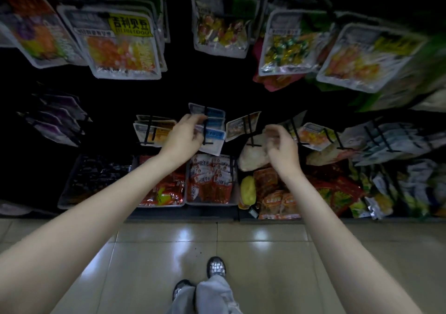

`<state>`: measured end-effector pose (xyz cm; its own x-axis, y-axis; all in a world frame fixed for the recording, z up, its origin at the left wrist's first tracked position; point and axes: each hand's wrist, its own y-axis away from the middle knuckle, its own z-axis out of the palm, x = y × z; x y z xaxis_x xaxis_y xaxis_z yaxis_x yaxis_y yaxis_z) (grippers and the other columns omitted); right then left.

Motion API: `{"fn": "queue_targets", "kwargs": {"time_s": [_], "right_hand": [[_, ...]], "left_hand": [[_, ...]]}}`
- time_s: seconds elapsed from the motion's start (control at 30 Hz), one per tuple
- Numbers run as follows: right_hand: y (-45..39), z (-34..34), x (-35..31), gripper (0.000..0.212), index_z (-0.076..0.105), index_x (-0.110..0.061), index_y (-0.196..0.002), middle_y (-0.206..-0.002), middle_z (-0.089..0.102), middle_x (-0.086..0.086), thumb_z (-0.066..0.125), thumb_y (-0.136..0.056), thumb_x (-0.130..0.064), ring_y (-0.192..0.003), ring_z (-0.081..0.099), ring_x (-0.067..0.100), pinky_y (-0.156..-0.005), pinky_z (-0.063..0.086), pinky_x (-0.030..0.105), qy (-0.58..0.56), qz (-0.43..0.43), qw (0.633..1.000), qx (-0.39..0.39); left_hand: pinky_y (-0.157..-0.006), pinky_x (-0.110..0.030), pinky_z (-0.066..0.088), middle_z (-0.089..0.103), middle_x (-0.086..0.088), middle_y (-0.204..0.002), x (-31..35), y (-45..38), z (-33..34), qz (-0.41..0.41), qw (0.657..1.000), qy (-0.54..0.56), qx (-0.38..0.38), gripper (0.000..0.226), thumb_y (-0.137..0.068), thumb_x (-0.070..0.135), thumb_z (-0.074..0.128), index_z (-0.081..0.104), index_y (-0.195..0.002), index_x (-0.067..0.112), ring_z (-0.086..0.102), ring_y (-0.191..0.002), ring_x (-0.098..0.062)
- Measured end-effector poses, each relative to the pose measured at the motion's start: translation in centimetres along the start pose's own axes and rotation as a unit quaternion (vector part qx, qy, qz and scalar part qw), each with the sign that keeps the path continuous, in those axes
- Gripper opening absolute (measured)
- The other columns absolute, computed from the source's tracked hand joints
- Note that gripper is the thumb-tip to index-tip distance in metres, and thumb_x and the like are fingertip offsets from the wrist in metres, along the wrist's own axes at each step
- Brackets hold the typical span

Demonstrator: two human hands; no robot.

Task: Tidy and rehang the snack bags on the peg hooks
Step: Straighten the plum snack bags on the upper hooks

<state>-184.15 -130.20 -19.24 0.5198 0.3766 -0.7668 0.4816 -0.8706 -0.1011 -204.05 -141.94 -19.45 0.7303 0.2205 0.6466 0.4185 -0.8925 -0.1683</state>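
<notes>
Left hand (184, 134) is pinching the blue bags (212, 130) on their peg hook (205, 126); at three o'clock, right hand (281, 142) is hovering, fingers loosely curled, empty; rehanging looks unfinished.

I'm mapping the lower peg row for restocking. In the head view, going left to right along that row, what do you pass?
Purple bags → orange-label bags → left hand on the blue bags → tilted bag → right hand → orange-candy bag → pale bags.

dark gap above blue-topped bags (213, 123), packed pegs (248, 128) alongside
</notes>
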Motion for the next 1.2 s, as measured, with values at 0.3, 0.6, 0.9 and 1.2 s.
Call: {"fn": "queue_targets", "kwargs": {"time_s": [0.3, 0.6, 0.9, 1.2], "right_hand": [[-5.0, -9.5, -6.2, 0.056, 0.028, -0.02, -0.143, -0.141, 0.04, -0.001, 0.056, -0.093, -0.018, -0.13, 0.039, 0.014, -0.096, 0.038, 0.024, -0.143, -0.014, 0.989, 0.042], [-10.8, -10.2, -6.3, 0.079, 0.013, -0.016, -0.149, -0.15, 0.029, 0.002, 0.064, -0.088, -0.016, -0.137, 0.03, 0.019, -0.108, 0.029, 0.032, -0.201, 0.032, 0.979, -0.017], [-8.7, -13.8, -4.9, 0.032, 0.057, -0.024, -0.106, -0.102, 0.066, -0.006, 0.07, -0.081, -0.01, -0.099, 0.062, 0.013, -0.087, 0.048, 0.027, -0.286, -0.019, 0.947, -0.145], [-7.3, -9.6, -6.5, 0.043, 0.051, -0.017, -0.124, -0.121, 0.056, -0.008, 0.069, -0.084, -0.018, -0.104, 0.052, -0.005, -0.085, 0.041, 0.006, -0.156, -0.104, 0.954, -0.234]], "left_hand": [[-0.089, -0.023, 0.041, 0.043, -0.005, -0.136, 10.6, -4.4, -3.5, 0.06, 0.995, 0.073, 0.027, 0.048, -0.093, 0.007, 0.048, 0.039, -0.138, 0.016, 0.047, -0.121, -0.017], [-0.091, -0.019, 0.033, 0.044, -0.003, -0.138, 16.5, -9.6, -1.2, -0.091, 0.971, 0.207, 0.069, 0.062, -0.091, 0.018, 0.058, 0.025, -0.144, 0.016, 0.041, -0.128, -0.02], [-0.067, -0.017, 0.049, 0.061, -0.002, -0.082, 15.6, -7.4, -2.6, -0.103, 0.939, 0.327, 0.039, 0.033, -0.087, 0.01, 0.063, 0.048, -0.116, 0.011, 0.06, -0.076, -0.01], [-0.074, -0.023, 0.046, 0.065, 0.003, -0.089, 12.9, -4.3, -6.7, -0.025, 0.984, 0.172, 0.03, 0.014, -0.085, 0.011, 0.065, 0.062, -0.095, 0.021, 0.062, -0.084, -0.01]]}}
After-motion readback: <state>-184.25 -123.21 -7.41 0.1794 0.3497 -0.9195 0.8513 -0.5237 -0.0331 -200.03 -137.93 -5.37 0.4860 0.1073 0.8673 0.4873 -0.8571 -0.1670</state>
